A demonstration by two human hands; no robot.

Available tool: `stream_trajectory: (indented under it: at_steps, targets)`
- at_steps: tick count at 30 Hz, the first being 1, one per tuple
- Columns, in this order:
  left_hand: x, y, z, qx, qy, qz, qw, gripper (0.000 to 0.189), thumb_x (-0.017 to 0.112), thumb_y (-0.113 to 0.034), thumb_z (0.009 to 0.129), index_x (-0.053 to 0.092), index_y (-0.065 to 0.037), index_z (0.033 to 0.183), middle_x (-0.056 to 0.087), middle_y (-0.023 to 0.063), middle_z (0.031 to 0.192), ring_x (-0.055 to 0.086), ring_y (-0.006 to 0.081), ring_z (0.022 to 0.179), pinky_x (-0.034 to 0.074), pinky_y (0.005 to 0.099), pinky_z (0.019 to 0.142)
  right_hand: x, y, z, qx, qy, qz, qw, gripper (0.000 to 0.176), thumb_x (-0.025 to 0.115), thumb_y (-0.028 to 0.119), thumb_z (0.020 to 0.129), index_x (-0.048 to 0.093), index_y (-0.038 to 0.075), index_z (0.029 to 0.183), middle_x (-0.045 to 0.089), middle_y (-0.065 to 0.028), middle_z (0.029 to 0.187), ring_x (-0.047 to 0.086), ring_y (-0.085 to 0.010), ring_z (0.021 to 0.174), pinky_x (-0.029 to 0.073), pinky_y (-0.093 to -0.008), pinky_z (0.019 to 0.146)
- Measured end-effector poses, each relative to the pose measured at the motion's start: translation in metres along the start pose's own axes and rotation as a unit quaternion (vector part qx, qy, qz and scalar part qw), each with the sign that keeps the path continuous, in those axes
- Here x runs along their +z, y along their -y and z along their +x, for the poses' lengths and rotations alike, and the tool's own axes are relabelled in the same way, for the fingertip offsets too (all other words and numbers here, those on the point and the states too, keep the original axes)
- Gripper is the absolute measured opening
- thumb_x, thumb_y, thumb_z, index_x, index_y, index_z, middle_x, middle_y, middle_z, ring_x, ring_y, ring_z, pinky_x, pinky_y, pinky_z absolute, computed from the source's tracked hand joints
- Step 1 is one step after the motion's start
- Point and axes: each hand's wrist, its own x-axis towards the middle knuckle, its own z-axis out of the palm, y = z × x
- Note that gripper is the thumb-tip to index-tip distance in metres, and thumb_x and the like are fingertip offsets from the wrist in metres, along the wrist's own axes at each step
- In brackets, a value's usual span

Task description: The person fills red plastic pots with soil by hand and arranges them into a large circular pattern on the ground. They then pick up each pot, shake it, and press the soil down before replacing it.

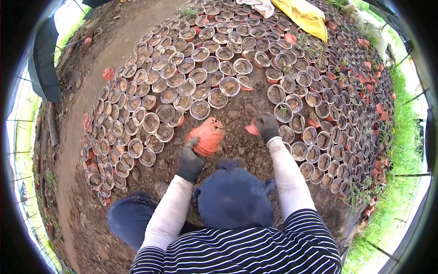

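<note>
My left hand (190, 160), in a dark glove, is closed around the side of an orange-red plastic nursery bag (208, 137). The bag is crumpled and tilted, and dark holes show near its upper end. To the right, my gloved right hand (267, 126) grips a small red plastic piece (252, 128) that sticks out on its left side. Bare, crumbly soil (235, 121) lies between the two hands. Just beyond them stand soil-filled nursery pots (200, 109) with pale rims. One pot (283, 112) close to my right hand has a small green seedling in it.
Tightly packed pots (164, 73) spread left, ahead and right. A yellow sack (303, 18) and a white cloth (259, 5) lie on the far pots. A dirt path (109, 59) runs along the left. Grass (404, 150) borders the right, and my knee (132, 218) is at lower left.
</note>
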Motion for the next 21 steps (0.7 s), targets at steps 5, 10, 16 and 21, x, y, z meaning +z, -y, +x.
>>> stream_trajectory:
  at_steps: [5, 10, 16, 21]
  targets:
    - [-0.014, 0.004, 0.011, 0.02, 0.037, 0.11, 0.993, 0.039, 0.043, -0.013, 0.095, 0.045, 0.008, 0.128, 0.052, 0.0182, 0.131, 0.051, 0.0248, 0.12, 0.039, 0.0394, 0.106, 0.03, 0.076, -0.003, -0.095, -0.107, 0.044, 0.989, 0.01, 0.071, 0.015, 0.076, 0.069, 0.009, 0.084, 0.065, -0.0088, 0.102, 0.06, -0.0235, 0.1, 0.045, -0.0353, 0.092]
    - [-0.014, 0.009, 0.011, 0.031, 0.083, 0.19, 0.978, 0.049, 0.044, -0.016, 0.092, 0.038, 0.006, 0.135, 0.045, 0.0194, 0.139, 0.046, 0.0299, 0.127, 0.033, 0.0445, 0.111, 0.075, 0.105, -0.034, -0.112, 0.057, 0.15, 0.981, 0.035, 0.076, 0.016, 0.071, 0.062, 0.005, 0.101, 0.05, -0.0155, 0.126, 0.046, -0.0282, 0.121, 0.036, -0.0378, 0.102]
    - [0.01, 0.004, -0.001, -0.034, 0.077, 0.105, 0.991, 0.052, 0.045, -0.016, 0.09, 0.036, 0.004, 0.138, 0.042, 0.021, 0.141, 0.041, 0.0332, 0.13, 0.03, 0.0474, 0.112, 0.079, 0.108, -0.051, -0.056, 0.09, 0.216, 0.971, 0.104, 0.084, 0.024, 0.064, 0.02, 0.0, 0.143, 0.036, -0.0178, 0.14, 0.034, -0.0289, 0.13, 0.029, -0.0404, 0.109]
    - [0.033, 0.002, -0.011, -0.042, 0.107, -0.055, 0.992, 0.061, 0.045, -0.039, 0.094, 0.035, 0.001, 0.139, 0.042, 0.0207, 0.141, 0.042, 0.0335, 0.13, 0.031, 0.0482, 0.111, 0.073, 0.152, -0.064, 0.102, 0.175, 0.413, 0.888, 0.116, 0.086, 0.018, 0.062, 0.008, 0.0, 0.146, 0.038, -0.0175, 0.139, 0.036, -0.0262, 0.13, 0.03, -0.0399, 0.109]
